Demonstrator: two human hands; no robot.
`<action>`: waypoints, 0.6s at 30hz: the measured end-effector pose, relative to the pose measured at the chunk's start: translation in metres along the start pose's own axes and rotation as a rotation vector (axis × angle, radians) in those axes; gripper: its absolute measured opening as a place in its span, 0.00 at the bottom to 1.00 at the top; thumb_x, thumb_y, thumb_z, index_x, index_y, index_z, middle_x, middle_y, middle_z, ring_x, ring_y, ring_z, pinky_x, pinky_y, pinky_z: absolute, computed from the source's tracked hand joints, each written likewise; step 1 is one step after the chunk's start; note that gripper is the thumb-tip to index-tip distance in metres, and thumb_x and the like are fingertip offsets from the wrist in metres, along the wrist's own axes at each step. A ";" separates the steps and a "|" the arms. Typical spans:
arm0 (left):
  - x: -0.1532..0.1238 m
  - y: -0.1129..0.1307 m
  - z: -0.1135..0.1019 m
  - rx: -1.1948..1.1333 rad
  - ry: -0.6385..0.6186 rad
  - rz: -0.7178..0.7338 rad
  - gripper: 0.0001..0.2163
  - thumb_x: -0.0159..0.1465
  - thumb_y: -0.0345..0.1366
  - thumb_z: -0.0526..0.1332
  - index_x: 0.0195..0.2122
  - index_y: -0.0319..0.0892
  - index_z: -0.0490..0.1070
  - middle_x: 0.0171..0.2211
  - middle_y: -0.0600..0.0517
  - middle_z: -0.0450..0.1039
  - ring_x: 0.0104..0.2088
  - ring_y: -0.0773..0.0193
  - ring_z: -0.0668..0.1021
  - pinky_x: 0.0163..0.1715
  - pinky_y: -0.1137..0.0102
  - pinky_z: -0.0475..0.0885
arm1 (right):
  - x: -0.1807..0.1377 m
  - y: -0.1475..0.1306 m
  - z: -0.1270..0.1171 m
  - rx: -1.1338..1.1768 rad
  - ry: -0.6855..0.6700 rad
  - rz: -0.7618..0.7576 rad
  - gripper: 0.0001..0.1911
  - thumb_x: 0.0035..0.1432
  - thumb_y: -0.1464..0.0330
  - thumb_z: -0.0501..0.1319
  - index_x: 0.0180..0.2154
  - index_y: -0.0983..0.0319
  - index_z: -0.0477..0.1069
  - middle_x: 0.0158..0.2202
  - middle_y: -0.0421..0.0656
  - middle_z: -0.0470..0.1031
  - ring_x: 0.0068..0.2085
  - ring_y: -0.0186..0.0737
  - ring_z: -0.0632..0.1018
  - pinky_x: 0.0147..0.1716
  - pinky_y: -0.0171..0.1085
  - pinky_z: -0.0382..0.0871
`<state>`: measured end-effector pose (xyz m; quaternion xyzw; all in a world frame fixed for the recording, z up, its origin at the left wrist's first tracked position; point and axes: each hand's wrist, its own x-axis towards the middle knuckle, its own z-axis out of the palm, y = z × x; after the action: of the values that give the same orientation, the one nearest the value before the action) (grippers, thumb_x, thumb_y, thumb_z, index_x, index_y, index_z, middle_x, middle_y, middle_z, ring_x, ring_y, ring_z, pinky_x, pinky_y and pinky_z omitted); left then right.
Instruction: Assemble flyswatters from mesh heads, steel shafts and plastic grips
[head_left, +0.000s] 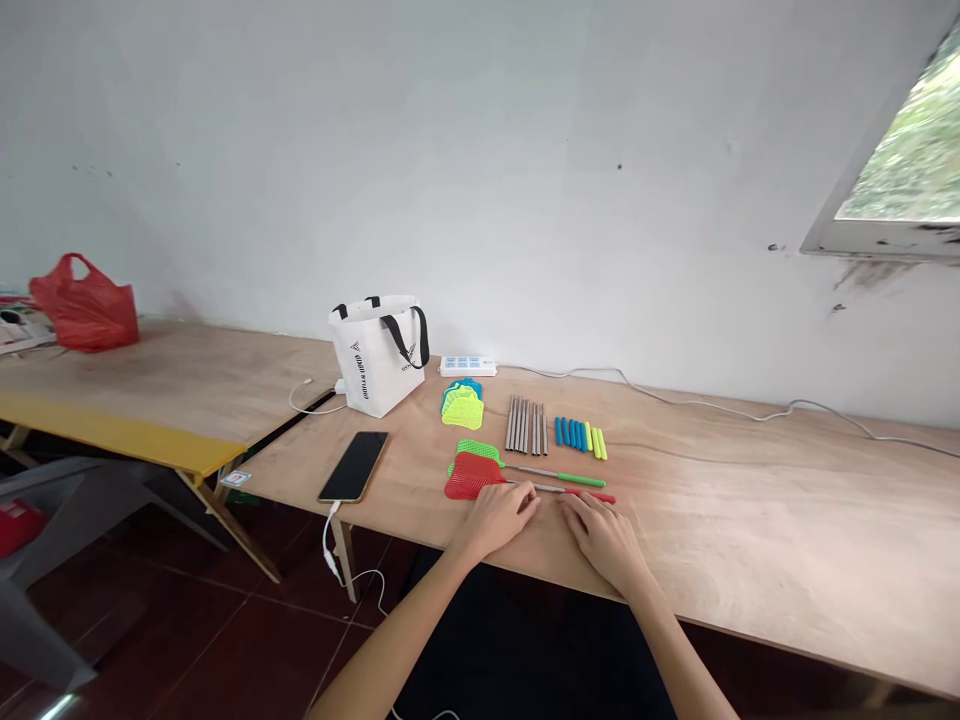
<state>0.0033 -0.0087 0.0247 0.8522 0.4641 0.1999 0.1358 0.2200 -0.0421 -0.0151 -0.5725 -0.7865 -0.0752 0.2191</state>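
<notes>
Both hands rest palm down on the wooden table near its front edge, fingers loosely bent. My left hand [499, 515] lies just below the head of a red fly swatter [472, 477], its fingertips close to the metal rod. Beside the swatter's red handle is my right hand [602, 535]; neither hand visibly grips it. Behind it lies a green fly swatter [581, 479], its head partly covered by the red one. Farther back are loose yellow and blue swatter heads [463, 410], a row of metal rods [526, 427], and blue handles [571, 434] beside yellow handles [595, 441].
A phone [354, 467] on a white cable lies at the left, before a white tote bag [379, 360]. A power strip [468, 366] stands by the wall, its cord [697, 403] running right. A second table [172, 390] with a red plastic bag [86, 305] is farther left.
</notes>
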 end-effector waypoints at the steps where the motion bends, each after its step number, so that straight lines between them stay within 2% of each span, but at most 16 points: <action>1: 0.000 0.000 0.000 -0.001 -0.001 0.001 0.10 0.72 0.40 0.55 0.40 0.45 0.74 0.35 0.51 0.80 0.38 0.58 0.81 0.35 0.70 0.67 | 0.000 0.000 -0.001 0.005 -0.004 0.002 0.19 0.73 0.65 0.46 0.50 0.55 0.74 0.46 0.44 0.81 0.43 0.45 0.82 0.41 0.39 0.71; 12: 0.000 0.001 -0.003 0.003 -0.010 -0.006 0.09 0.72 0.40 0.55 0.40 0.46 0.73 0.35 0.52 0.81 0.38 0.58 0.81 0.34 0.70 0.66 | -0.001 0.002 0.003 0.040 -0.005 0.002 0.18 0.73 0.66 0.47 0.50 0.55 0.74 0.44 0.44 0.80 0.41 0.43 0.80 0.39 0.38 0.70; 15: 0.000 0.002 -0.004 0.004 -0.019 -0.006 0.09 0.73 0.40 0.55 0.40 0.46 0.73 0.36 0.52 0.81 0.38 0.57 0.82 0.34 0.70 0.66 | -0.001 0.001 0.001 0.061 0.000 -0.011 0.18 0.71 0.69 0.47 0.49 0.55 0.74 0.41 0.44 0.78 0.38 0.42 0.79 0.36 0.37 0.69; 18: 0.000 0.001 -0.004 0.000 -0.022 -0.003 0.09 0.72 0.40 0.55 0.40 0.46 0.73 0.36 0.52 0.81 0.38 0.57 0.81 0.34 0.69 0.66 | -0.002 0.002 -0.002 0.127 0.055 -0.023 0.20 0.66 0.76 0.47 0.47 0.56 0.74 0.42 0.44 0.74 0.35 0.40 0.77 0.31 0.34 0.67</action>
<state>0.0022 -0.0094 0.0290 0.8536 0.4639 0.1905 0.1411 0.2227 -0.0437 -0.0138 -0.5462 -0.7898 -0.0436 0.2757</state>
